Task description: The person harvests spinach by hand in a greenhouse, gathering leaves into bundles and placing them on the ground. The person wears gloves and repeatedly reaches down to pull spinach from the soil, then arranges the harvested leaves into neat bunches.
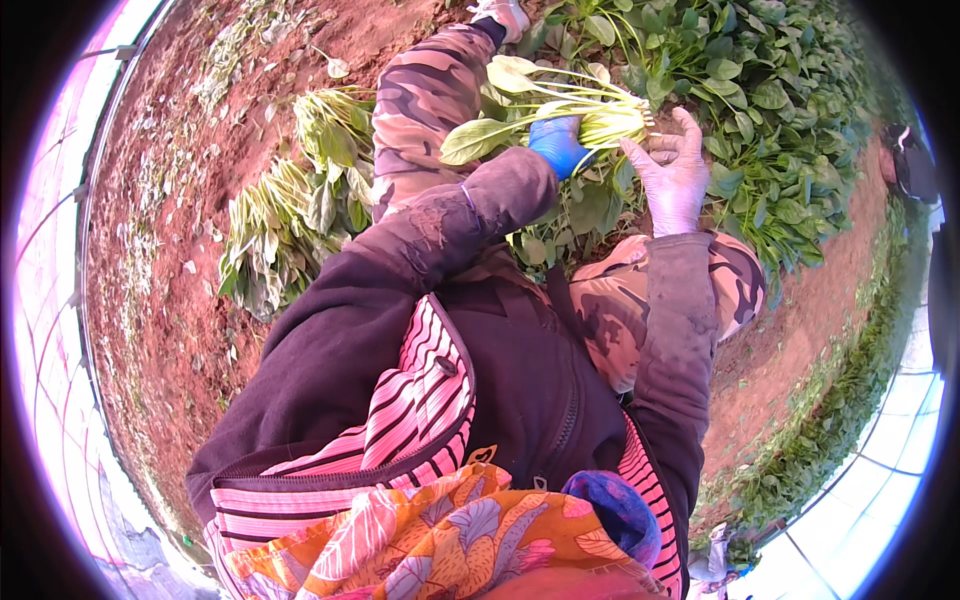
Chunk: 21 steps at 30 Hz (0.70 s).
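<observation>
My left hand (559, 146), in a blue glove, is closed around the stems of a bunch of leafy greens (615, 120) that look like spinach. The bunch lies sideways, its pale root ends together on the right and its leaves spreading left over my camouflage trouser leg. My right hand (671, 169), in a thin whitish glove, is beside those root ends with its fingers apart. Its thumb tip is at the lower edge of the bunch; whether it touches is hard to tell. Below the bunch, loose leaves (592, 210) lie between my legs.
Piles of gathered greens (277, 217) rest on reddish soil (172, 285) to my left. A dense bed of growing greens (772, 97) spreads at the upper right. Another planted row (832, 427) runs along the right. Part of a dark-clothed person (911, 161) shows at the right rim.
</observation>
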Each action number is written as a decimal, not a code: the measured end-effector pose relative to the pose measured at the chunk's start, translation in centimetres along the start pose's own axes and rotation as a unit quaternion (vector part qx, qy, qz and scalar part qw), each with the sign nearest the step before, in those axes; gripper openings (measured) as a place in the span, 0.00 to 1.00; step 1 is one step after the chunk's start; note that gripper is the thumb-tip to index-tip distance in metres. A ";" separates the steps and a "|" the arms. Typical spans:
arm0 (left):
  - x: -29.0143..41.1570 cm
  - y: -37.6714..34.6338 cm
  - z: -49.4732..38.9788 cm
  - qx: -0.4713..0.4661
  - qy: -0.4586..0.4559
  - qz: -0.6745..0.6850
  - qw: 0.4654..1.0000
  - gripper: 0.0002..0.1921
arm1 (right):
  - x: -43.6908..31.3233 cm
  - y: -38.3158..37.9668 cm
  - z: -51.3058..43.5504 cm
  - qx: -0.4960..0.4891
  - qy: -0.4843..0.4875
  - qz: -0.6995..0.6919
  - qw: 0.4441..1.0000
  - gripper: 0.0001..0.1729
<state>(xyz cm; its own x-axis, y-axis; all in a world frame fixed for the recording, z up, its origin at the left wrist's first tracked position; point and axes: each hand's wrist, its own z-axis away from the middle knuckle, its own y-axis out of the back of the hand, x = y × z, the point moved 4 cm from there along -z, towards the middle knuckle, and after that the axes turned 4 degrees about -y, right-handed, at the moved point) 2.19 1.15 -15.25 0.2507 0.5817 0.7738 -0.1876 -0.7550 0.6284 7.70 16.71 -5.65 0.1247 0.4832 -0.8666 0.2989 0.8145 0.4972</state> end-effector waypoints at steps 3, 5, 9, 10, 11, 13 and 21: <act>0.2 -0.4 0.1 0.005 0.004 -0.010 1.000 0.28 | 0.9 -0.3 -0.1 -0.007 0.007 -0.026 1.000 0.31; -0.1 -0.9 0.1 -0.010 0.019 0.034 0.999 0.27 | 1.7 -0.2 -0.2 -0.002 -0.003 -0.021 1.000 0.22; -1.3 -1.7 0.1 -0.094 0.060 0.070 0.991 0.28 | 2.6 0.4 -0.7 0.012 0.012 0.018 1.000 0.09; -1.8 -1.8 0.1 -0.109 0.086 0.113 0.984 0.30 | 2.7 0.8 -0.8 0.013 0.025 -0.048 0.998 0.07; -2.1 -1.6 0.0 -0.108 0.078 0.115 0.984 0.31 | 2.7 1.3 -1.2 0.035 0.028 -0.091 0.995 0.08; -2.7 -1.2 -0.1 -0.115 0.074 0.239 0.961 0.31 | 2.9 2.8 -1.6 0.067 0.020 -0.220 0.973 0.09; -2.3 -0.6 -0.1 -0.095 0.076 0.088 0.989 0.35 | -0.5 1.3 -0.3 0.046 0.208 0.124 0.969 0.19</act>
<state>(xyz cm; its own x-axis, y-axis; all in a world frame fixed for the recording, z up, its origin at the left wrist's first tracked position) 1.66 0.28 -17.45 0.0552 0.4967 0.8661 -0.3938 -0.7863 0.4761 7.75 17.56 -4.55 -0.1833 0.7644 -0.6182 0.3943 0.6332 0.6660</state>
